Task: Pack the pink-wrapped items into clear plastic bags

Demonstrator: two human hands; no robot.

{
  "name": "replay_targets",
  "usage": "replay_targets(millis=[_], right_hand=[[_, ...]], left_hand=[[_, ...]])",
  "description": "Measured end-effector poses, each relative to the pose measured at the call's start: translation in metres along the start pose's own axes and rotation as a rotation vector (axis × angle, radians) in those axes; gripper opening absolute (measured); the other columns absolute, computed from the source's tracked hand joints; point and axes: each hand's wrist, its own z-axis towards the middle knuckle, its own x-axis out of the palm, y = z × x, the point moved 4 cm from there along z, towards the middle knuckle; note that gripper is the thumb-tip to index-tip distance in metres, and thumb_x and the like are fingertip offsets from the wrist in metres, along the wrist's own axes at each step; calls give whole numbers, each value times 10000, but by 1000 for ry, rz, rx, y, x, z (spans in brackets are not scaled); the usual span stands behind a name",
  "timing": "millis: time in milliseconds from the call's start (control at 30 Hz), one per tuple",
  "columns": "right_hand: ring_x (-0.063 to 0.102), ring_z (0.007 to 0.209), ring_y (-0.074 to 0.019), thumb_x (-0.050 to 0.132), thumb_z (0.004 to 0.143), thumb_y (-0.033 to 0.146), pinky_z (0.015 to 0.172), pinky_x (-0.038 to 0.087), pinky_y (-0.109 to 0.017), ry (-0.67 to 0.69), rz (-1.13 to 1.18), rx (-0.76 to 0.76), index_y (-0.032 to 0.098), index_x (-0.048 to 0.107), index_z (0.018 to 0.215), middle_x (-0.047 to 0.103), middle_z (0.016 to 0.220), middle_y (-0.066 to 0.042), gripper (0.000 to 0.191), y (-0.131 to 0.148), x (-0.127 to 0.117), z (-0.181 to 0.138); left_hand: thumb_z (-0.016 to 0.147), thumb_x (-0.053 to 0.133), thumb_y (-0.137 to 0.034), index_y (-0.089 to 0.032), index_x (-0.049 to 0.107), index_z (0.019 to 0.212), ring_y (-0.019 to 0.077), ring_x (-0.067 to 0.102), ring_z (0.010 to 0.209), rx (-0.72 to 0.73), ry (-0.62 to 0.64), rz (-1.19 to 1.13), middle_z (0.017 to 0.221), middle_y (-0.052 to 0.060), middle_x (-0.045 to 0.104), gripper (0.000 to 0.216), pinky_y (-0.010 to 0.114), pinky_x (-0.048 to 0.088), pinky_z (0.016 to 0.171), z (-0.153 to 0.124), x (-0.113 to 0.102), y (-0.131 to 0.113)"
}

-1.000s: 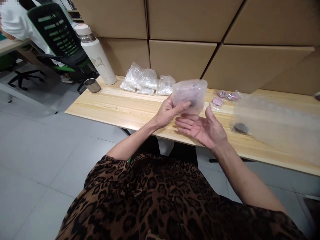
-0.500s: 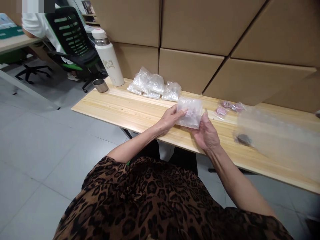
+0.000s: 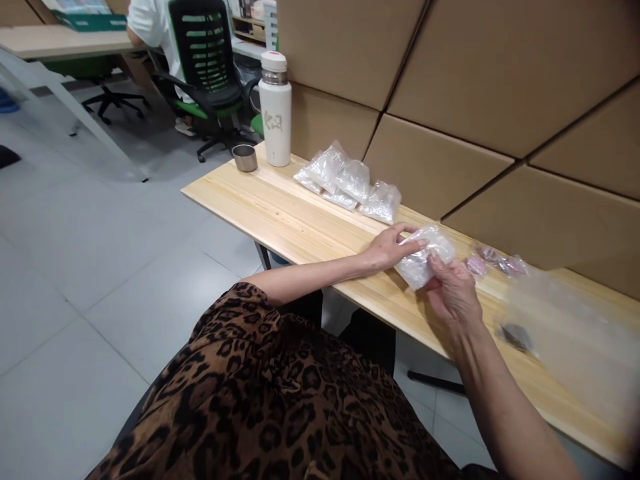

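Both my hands grip one small clear plastic bag point(image 3: 425, 257) just above the wooden table point(image 3: 300, 227). My left hand point(image 3: 393, 247) pinches its left end, fingers closed round the plastic. My right hand point(image 3: 453, 290) holds its right side from below, thumb pressed on the bag. Something pinkish shows faintly inside the bag.
A pile of clear bags point(image 3: 350, 183) lies by the cardboard boxes point(image 3: 450, 100). A white flask point(image 3: 275, 110) and a metal cup point(image 3: 245, 158) stand at the table's left end. Pink packets point(image 3: 495, 261) and a large clear bag point(image 3: 575, 340) lie at right. A seated person point(image 3: 150, 27) is behind.
The bag came down from chest height to just above the table. My right hand went from open beneath it to gripping it. The view swung right.
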Motion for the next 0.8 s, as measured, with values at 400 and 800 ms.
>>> replay_targets(millis=[400, 800], right_hand=[[761, 840, -152, 920, 740, 189, 724, 697, -239, -202, 292, 75, 212, 768, 965, 798, 987, 2, 272, 7, 9, 1], [752, 846, -120, 866, 754, 51, 760, 691, -217, -269, 191, 19, 200, 749, 925, 789, 942, 21, 255, 27, 24, 44]], left_hand=[[861, 793, -19, -105, 639, 891, 72, 677, 554, -212, 103, -68, 708, -24, 691, 179, 196, 594, 575, -7, -7, 5], [967, 733, -252, -125, 617, 1315, 126, 721, 727, 0, -14, 291, 962, 69, 775, 389, 265, 598, 718, 0, -46, -10]])
